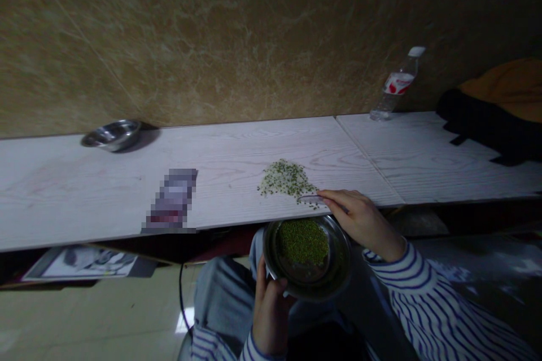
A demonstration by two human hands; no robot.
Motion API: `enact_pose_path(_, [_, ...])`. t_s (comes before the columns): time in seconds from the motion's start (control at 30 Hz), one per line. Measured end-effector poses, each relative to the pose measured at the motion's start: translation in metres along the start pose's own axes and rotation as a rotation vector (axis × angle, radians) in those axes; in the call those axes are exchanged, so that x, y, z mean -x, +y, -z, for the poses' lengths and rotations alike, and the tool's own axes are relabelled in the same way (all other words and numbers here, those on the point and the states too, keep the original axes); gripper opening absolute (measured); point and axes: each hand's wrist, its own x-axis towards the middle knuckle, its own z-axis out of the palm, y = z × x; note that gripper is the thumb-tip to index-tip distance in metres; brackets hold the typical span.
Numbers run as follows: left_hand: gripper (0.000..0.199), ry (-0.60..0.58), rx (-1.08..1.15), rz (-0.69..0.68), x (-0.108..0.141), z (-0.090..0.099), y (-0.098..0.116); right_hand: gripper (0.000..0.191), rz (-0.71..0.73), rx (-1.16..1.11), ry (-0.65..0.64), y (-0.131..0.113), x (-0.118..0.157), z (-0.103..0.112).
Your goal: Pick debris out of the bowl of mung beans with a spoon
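Observation:
My left hand [271, 304] grips the near-left rim of a metal bowl [339, 265], thumb over the edge. The bowl is tilted just below the table's front edge, above my lap. Green mung beans [302, 241] lie inside it. My right hand [364, 217] is closed on what looks like a small metal spoon [310, 199], its handle end hidden by the fingers. The spoon touches the near-right side of a loose pile of green beans mixed with white grains [285, 176] on the tabletop.
A second metal bowl [112, 135] stands at the back left of the white wood-grain table [228, 203]. A blurred-out flat object [171, 200] lies left of the pile. A plastic water bottle [396, 87] and a black and orange-brown cloth item [495, 118] are at the right. A wall rises behind.

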Motion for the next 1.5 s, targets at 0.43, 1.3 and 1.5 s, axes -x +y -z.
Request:
enact_pose_path(0.43, [0.070, -0.042, 0.000, -0.019, 0.000, 0.002, 0.002, 0.026, 0.032, -0.010, -0.005, -0.004, 0.000, 0.000])
enact_pose_path(1.3, [0.074, -0.057, 0.017, 0.005, 0.004, -0.005, 0.003, 0.023, 0.071, -0.070, -0.073, -0.014, 0.009, 0.007])
enact_pose_path(1.5, [0.074, -0.054, 0.006, -0.012, 0.001, 0.001, 0.003, 0.022, -0.022, 0.003, -0.001, -0.003, 0.009, 0.008])
